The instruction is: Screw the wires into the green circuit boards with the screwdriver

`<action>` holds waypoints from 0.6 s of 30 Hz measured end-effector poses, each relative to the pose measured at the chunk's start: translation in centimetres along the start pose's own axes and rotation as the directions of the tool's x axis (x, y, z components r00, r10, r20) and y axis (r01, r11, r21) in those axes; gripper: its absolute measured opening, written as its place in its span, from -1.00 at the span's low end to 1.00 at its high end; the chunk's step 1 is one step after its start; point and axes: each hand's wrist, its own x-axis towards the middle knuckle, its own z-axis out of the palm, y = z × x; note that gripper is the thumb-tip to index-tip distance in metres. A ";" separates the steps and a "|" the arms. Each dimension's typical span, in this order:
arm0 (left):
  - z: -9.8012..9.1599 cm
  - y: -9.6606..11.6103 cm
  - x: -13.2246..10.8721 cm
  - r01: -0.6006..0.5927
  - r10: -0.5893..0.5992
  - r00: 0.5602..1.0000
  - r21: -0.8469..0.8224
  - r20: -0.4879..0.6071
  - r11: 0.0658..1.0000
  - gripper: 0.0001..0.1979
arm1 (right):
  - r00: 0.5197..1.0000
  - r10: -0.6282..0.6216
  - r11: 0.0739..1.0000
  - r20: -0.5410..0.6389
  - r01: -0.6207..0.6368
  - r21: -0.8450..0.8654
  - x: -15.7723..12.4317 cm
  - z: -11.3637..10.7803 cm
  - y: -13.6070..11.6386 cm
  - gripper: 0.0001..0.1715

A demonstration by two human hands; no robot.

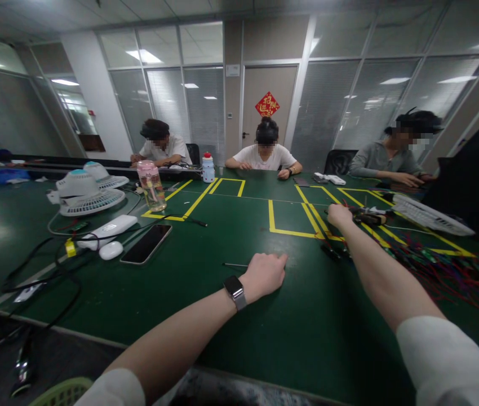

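Note:
My left hand (266, 273), with a watch (234, 286) on its wrist, rests low over the green table, fingers curled and the index finger pointing right. From its far left side sticks out a thin metal rod (234, 264), like a screwdriver shaft. The rest of that rod is hidden by the hand. Farther out, my right hand (340, 215) is closed near the yellow tape lines, fingertips turned down and left. What it pinches is too small to make out. Just right of it lie dark brown and black parts (368, 217); below it are black wire ends (331, 251).
Tangled coloured wires (442, 268) and a white keyboard (429, 214) lie right. A phone (146, 244), white case (110, 228), pink bottle (151, 186), cables and white fans (89, 194) stand left. Yellow tape (294, 232) marks the table (205, 338). Three people sit opposite.

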 end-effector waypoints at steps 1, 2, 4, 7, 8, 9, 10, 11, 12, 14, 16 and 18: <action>0.0 0.0 0.0 -0.001 0.001 1.000 -0.005 -0.004 1.000 -0.80 | 1.000 -0.007 1.000 -0.001 0.007 0.010 0.4 -0.7 -0.6 -0.67; 0.0 -0.1 0.0 -0.003 0.002 1.000 -0.010 -0.009 1.000 -0.80 | 1.000 -0.019 1.000 -0.002 0.019 0.022 0.8 -1.5 -1.3 -0.67; 0.0 -0.2 -0.1 0.001 -0.001 1.000 -0.020 -0.025 1.000 -0.80 | 0.999 -0.054 0.997 -0.006 0.054 0.055 1.2 -2.7 -3.1 -0.68; -0.3 -0.2 -0.1 0.041 -0.043 0.997 -0.022 -0.060 0.999 -0.76 | 0.981 -0.186 0.972 -0.044 0.191 0.137 0.1 -3.5 -6.0 -0.69; -0.7 -0.2 -0.2 0.063 -0.065 0.995 -0.019 -0.077 0.998 -0.73 | 0.969 -0.238 0.955 -0.060 0.245 0.168 -0.9 -3.4 -6.9 -0.68; -1.1 -0.2 -0.2 0.094 -0.095 0.990 -0.014 -0.108 0.996 -0.70 | 0.954 -0.291 0.933 -0.076 0.301 0.199 -2.3 -3.2 -7.7 -0.68; -1.7 -0.3 -0.2 0.114 -0.114 0.984 -0.012 -0.138 0.993 -0.67 | 0.934 -0.347 0.905 -0.087 0.358 0.228 -4.1 -2.8 -8.3 -0.69; -2.5 -0.4 -0.3 0.136 -0.136 0.974 -0.016 -0.183 0.991 -0.66 | 0.910 -0.404 0.874 -0.094 0.414 0.256 -6.2 -2.3 -8.8 -0.71; -3.3 -0.6 -0.4 0.164 -0.172 0.946 -0.051 -0.276 0.985 -0.66 | 0.882 -0.462 0.837 -0.092 0.468 0.283 -8.5 -1.8 -9.1 -0.74; -5.0 -1.2 -0.6 0.160 -0.199 0.864 -0.123 -0.462 0.979 -0.68 | 0.814 -0.577 0.754 -0.071 0.564 0.337 -13.4 -0.6 -9.1 -0.80; -6.4 -2.0 -0.7 0.099 -0.196 0.758 -0.187 -0.623 0.977 -0.67 | 0.722 -0.689 0.645 -0.056 0.647 0.407 -18.0 0.3 -8.7 -0.79; -7.2 -2.9 -0.5 -0.008 -0.183 0.660 -0.251 -0.728 0.968 -0.66 | 0.584 -0.800 0.439 -0.139 0.727 0.528 -21.3 0.9 -8.1 -0.70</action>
